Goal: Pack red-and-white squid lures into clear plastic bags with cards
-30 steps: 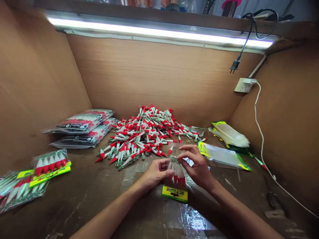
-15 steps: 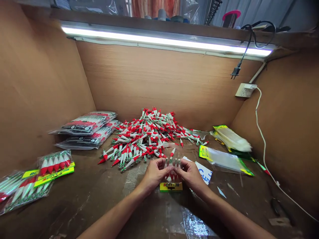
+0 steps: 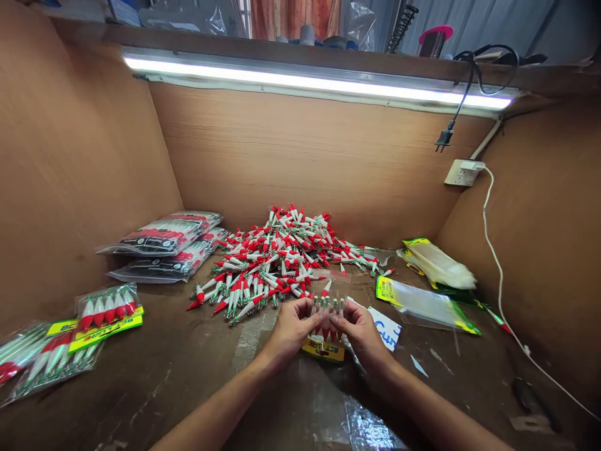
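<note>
Between my two hands is a clear plastic bag of red-and-white squid jigs point(image 3: 327, 332), its yellow header card point(image 3: 323, 350) turned towards me. My left hand point(image 3: 295, 324) is closed on the bag's left side, thumb on top. On the right side, my right hand point(image 3: 359, 326) pinches it the same way. Several jigs lie side by side in it, green hook ends pointing away from me and red ends towards the card. The bag's clear flap point(image 3: 333, 276) reaches out beyond the hooks. Just behind it spreads a big heap of loose squid jigs point(image 3: 277, 250).
Filled bags with yellow cards point(image 3: 106, 316) lie at the left, and stacked larger packs point(image 3: 164, 241) stand behind them. Flat bags point(image 3: 427, 304) lie at the right, near a white cable point(image 3: 500, 275) and dark-handled pliers point(image 3: 528, 394). A clear plastic sheet point(image 3: 369, 426) lies in front.
The header card has tilted, its right end now lower. The jigs inside the bag have shifted slightly right under my fingers. Both hands keep their grip, and the view has moved a little.
</note>
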Motion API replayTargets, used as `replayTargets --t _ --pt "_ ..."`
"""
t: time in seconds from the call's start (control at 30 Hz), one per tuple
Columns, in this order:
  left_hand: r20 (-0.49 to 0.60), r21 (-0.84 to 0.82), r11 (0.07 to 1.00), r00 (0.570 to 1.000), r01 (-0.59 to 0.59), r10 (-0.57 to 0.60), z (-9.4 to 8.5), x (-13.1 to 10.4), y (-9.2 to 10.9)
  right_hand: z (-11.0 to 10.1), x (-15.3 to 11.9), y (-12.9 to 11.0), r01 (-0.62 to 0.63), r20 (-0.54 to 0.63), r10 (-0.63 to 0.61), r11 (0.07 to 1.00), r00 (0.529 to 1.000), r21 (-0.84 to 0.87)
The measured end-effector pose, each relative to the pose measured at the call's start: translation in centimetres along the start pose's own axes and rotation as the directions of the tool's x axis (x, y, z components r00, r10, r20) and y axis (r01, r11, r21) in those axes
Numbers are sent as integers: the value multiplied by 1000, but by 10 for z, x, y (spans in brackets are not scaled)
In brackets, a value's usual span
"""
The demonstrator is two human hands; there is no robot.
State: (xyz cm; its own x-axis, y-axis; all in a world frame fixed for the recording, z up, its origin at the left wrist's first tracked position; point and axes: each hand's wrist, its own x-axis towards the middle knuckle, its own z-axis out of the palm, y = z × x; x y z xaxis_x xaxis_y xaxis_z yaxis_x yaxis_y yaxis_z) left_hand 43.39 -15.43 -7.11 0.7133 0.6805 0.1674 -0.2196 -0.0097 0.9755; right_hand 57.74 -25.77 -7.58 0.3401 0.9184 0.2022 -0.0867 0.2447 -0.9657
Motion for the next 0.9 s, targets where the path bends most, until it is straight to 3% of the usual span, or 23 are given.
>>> replayTargets --t 0.17,0.3,0.4,0.63,0.8,0.9 --pt "-7 -109 993 999 47 -48 2 -2 -3 1 0 9 -44 6 43 995 999 92" --pt "14 -184 977 994 108 -108 3 -2 -5 4 0 13 -147 61 135 946 989 288" --pt "1 -183 974 991 131 -133 0 -1 -8 4 0 15 -137 29 135 934 990 331" --pt "-44 -152 982 992 107 -115 1 -1 -8 -2 -1 15 -110 -70 109 994 992 -21" --pt "-97 -63 996 992 70 -76 1 -2 -3 -5 2 13 -72 -73 64 991 995 -109" --pt "-139 -24 998 988 63 -65 1 -3 -1 -10 6 5 0 -179 -29 987 983 -162"
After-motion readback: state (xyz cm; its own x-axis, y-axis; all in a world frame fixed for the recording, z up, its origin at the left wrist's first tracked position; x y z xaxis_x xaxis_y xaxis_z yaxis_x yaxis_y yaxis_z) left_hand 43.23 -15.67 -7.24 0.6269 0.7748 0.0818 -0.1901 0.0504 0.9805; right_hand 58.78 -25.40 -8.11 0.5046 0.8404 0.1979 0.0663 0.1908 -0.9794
